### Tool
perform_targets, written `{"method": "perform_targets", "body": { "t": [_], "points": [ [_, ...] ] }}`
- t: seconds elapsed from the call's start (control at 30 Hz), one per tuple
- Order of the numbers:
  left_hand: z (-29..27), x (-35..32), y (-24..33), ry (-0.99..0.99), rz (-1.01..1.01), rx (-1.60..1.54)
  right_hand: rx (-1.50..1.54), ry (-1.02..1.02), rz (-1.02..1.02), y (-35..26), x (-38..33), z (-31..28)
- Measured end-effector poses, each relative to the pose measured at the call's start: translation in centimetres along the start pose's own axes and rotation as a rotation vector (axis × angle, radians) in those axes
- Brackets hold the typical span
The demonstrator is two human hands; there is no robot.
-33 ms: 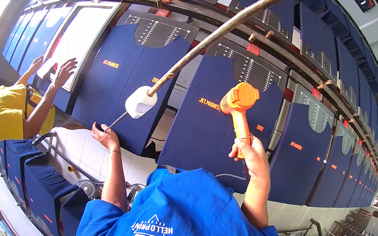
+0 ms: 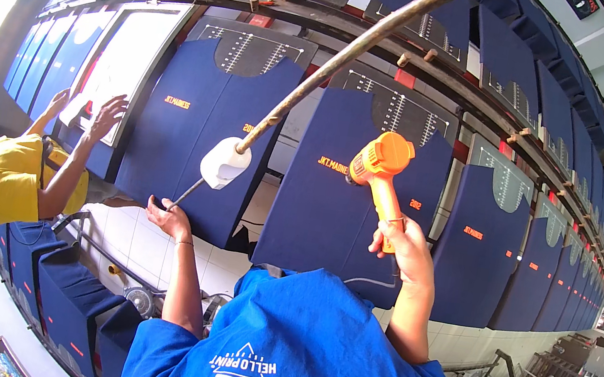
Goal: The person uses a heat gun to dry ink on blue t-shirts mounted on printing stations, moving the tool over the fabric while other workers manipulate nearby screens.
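My right hand (image 2: 408, 251) is wrapped round the handle of an orange heat gun (image 2: 385, 162). Its nozzle end hangs over the orange chest print of a dark blue shirt piece (image 2: 313, 221) laid on a black ruled board (image 2: 400, 106). On the left, my left hand (image 2: 171, 220) has its fingers curled round a thin dark cord (image 2: 190, 191), which runs up to a white plastic fitting (image 2: 226, 163). That fitting sits at the lower end of a long wooden pole (image 2: 336, 65) slanting across the view. Below my left hand lies another dark blue shirt piece (image 2: 175, 146).
At left a person in a yellow shirt (image 2: 15, 177) reaches to a white-framed screen (image 2: 122, 60). Long rows of boards with blue pieces (image 2: 478, 238) curve away on both sides of a dark rail (image 2: 472, 93). A metal-framed cart (image 2: 137, 297) stands by my left arm.
The heat gun has shifted slightly left over the chest print. The other person's hand near the screen has moved a little. My left hand stays in place.
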State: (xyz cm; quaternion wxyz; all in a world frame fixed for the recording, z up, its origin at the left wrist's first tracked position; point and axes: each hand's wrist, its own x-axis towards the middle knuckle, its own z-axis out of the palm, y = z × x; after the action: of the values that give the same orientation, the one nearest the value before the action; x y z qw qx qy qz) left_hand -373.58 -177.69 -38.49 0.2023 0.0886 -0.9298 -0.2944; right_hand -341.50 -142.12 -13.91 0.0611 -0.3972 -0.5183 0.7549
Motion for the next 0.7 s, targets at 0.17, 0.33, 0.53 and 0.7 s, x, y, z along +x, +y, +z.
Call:
{"method": "perform_targets", "body": {
  "t": [0.17, 0.33, 0.53, 0.7],
  "points": [
    [0.0, 0.0, 0.2, 0.002, 0.022, -0.002, -0.002, 0.009, -0.026, 0.2, -0.4, 0.3],
    [0.2, -0.1, 0.6, 0.014, 0.068, -0.011, -0.021, 0.009, -0.056, 0.5, -0.3, 0.4],
    [-0.4, 0.1, -0.3, 0.009, 0.042, -0.056, -0.038, -0.09, -0.015, -0.7, 1.1, 1.0],
    [-0.1, -0.1, -0.8, 0.059, 0.085, -0.027, -0.061, -0.17, -0.082, -0.9, 2.5, 2.5]
  ]
}}
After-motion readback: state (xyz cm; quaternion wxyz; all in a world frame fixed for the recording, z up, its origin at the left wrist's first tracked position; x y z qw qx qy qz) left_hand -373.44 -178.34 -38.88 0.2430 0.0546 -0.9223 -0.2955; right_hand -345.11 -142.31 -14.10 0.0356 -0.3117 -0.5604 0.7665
